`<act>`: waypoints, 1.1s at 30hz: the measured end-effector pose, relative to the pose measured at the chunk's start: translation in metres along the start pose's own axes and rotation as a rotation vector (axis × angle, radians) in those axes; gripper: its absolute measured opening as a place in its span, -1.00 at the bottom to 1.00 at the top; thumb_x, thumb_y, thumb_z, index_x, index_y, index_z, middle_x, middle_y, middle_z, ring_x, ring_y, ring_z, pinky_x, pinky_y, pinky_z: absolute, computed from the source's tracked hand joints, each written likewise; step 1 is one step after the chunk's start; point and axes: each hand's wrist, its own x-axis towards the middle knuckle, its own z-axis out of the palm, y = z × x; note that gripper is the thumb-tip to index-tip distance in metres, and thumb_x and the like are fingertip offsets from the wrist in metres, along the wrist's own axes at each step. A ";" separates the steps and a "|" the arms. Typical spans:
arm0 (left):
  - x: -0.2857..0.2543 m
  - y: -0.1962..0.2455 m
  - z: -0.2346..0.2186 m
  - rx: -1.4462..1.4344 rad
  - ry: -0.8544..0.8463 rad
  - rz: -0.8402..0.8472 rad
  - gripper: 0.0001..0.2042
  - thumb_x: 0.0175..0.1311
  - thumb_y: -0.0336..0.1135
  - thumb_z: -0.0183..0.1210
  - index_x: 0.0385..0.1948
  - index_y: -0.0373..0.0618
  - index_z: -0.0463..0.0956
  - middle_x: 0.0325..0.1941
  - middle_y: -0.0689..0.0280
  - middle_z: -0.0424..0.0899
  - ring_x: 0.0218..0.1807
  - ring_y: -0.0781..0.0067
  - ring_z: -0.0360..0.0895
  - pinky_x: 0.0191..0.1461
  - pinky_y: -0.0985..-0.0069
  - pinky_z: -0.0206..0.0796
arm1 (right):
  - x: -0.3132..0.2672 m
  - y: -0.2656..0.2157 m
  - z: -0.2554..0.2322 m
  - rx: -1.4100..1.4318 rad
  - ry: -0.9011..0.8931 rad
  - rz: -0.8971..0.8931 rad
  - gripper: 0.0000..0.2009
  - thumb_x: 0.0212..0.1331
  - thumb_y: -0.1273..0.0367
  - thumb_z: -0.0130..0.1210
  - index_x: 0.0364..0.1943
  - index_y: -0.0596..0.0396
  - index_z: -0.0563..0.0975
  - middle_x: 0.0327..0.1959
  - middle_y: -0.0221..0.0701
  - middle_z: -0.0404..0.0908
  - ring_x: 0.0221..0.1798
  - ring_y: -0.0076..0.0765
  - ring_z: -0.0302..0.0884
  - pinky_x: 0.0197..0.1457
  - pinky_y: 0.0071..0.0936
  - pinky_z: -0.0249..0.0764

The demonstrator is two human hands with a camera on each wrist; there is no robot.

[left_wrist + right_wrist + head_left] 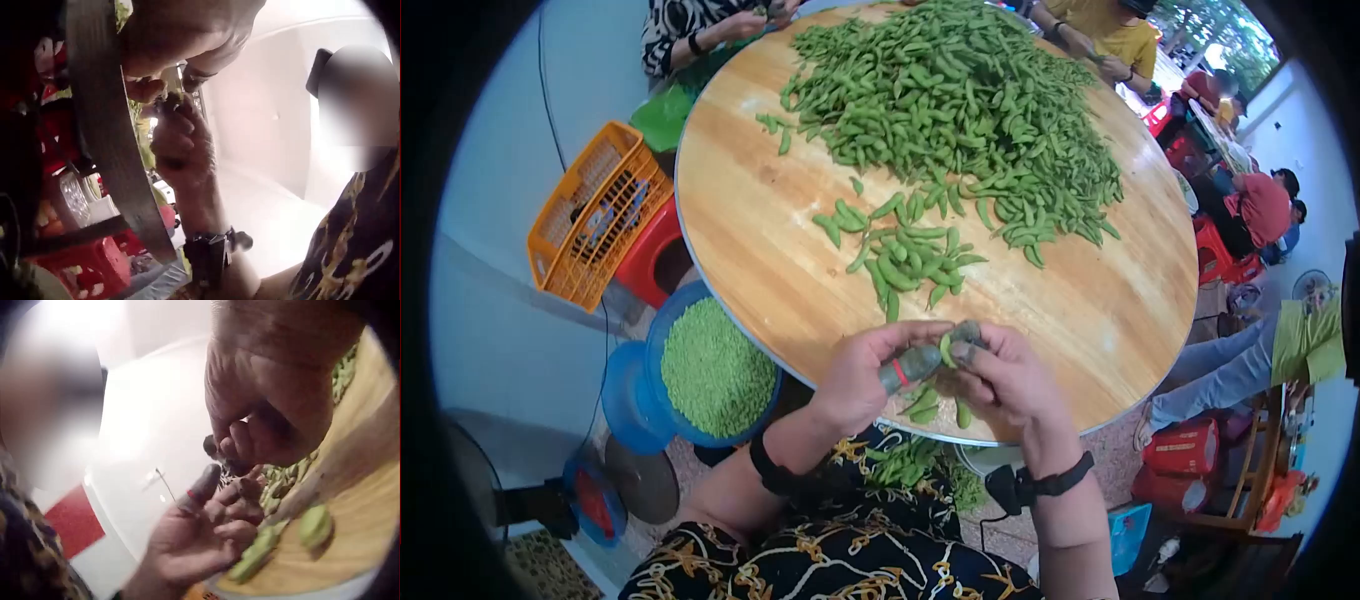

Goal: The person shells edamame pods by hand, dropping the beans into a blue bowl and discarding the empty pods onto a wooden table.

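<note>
Both hands meet over the near edge of the round wooden table (750,230). The left hand (855,375), with a grey cover banded in red on its thumb, pinches a green pod (946,349) from one side. On the other side the right hand (1015,375), its fingertips dark, grips the same pod with curled fingers. Loose pods (910,262) lie just beyond the hands, and a large heap of pods (960,100) covers the far part. In the right wrist view the left hand (200,540) is palm up under the right hand (269,400).
A blue tub (662,325) of shelled beans (715,370) stands below the table's left edge, beside an orange crate (590,215) on a red stool (650,255). More pods (900,462) lie in the lap area. Other people sit at the far edge and at the right.
</note>
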 end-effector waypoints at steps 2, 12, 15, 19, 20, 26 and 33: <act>0.000 -0.007 -0.006 -0.151 -0.073 0.028 -0.70 0.21 -0.43 0.12 -0.01 -0.22 0.42 -0.12 0.36 0.53 -0.23 0.66 0.43 -0.22 0.73 0.26 | -0.004 0.005 0.010 0.066 0.052 -0.008 -0.84 0.20 0.38 0.02 -0.22 0.16 0.52 -0.73 -0.65 0.27 -0.75 -0.77 0.04 -0.60 -0.77 0.03; -0.007 0.004 -0.012 -0.343 -0.083 -0.004 -0.74 0.13 -0.43 0.17 -0.14 -0.25 0.40 -0.24 0.36 0.49 -0.35 0.68 0.40 -0.34 0.75 0.24 | -0.010 0.022 0.035 -0.001 0.048 -0.135 -0.83 0.28 0.32 -0.05 -0.32 0.12 0.47 -0.71 -0.66 0.27 -0.70 -0.78 0.07 -0.65 -0.75 -0.02; -0.011 0.015 -0.008 -0.326 -0.085 -0.077 -0.70 0.09 -0.49 0.18 -0.11 -0.26 0.39 -0.24 0.37 0.49 -0.25 0.61 0.47 -0.22 0.70 0.34 | -0.010 0.024 0.039 -0.009 0.053 -0.147 -0.83 0.29 0.33 -0.07 -0.31 0.14 0.47 -0.71 -0.66 0.27 -0.70 -0.77 0.07 -0.65 -0.75 -0.02; -0.012 0.006 -0.022 -0.334 -0.141 -0.051 -0.72 0.03 -0.55 0.19 -0.17 -0.25 0.43 -0.27 0.35 0.49 -0.22 0.52 0.50 -0.15 0.63 0.37 | -0.006 0.024 0.041 0.149 -0.012 -0.053 -0.81 0.32 0.31 -0.12 -0.33 0.12 0.44 -0.70 -0.64 0.26 -0.69 -0.76 0.06 -0.64 -0.75 -0.02; -0.011 -0.001 -0.023 -0.375 -0.104 0.052 -0.81 0.06 -0.53 0.17 -0.26 -0.22 0.45 -0.29 0.35 0.48 -0.29 0.54 0.48 -0.24 0.66 0.35 | -0.005 0.024 0.045 0.031 0.018 -0.081 -0.80 0.33 0.30 -0.14 -0.35 0.11 0.42 -0.70 -0.63 0.27 -0.68 -0.75 0.07 -0.62 -0.75 -0.01; -0.013 0.014 -0.023 -0.459 0.063 0.079 -0.92 0.10 -0.56 0.12 -0.44 -0.18 0.40 -0.37 0.34 0.52 -0.31 0.59 0.48 -0.21 0.65 0.33 | -0.006 0.022 0.055 -0.043 0.034 -0.099 -0.75 0.36 0.28 -0.21 -0.43 0.09 0.39 -0.65 -0.60 0.31 -0.62 -0.71 0.14 -0.56 -0.70 0.09; -0.014 0.014 -0.021 -0.222 0.080 0.139 -0.89 0.09 -0.57 0.11 -0.44 -0.15 0.35 -0.44 0.40 0.48 -0.35 0.69 0.41 -0.24 0.70 0.26 | 0.003 0.034 0.053 -0.155 0.000 -0.205 -0.79 0.35 0.35 -0.20 -0.40 0.13 0.40 -0.66 -0.58 0.31 -0.64 -0.71 0.16 -0.59 -0.72 0.09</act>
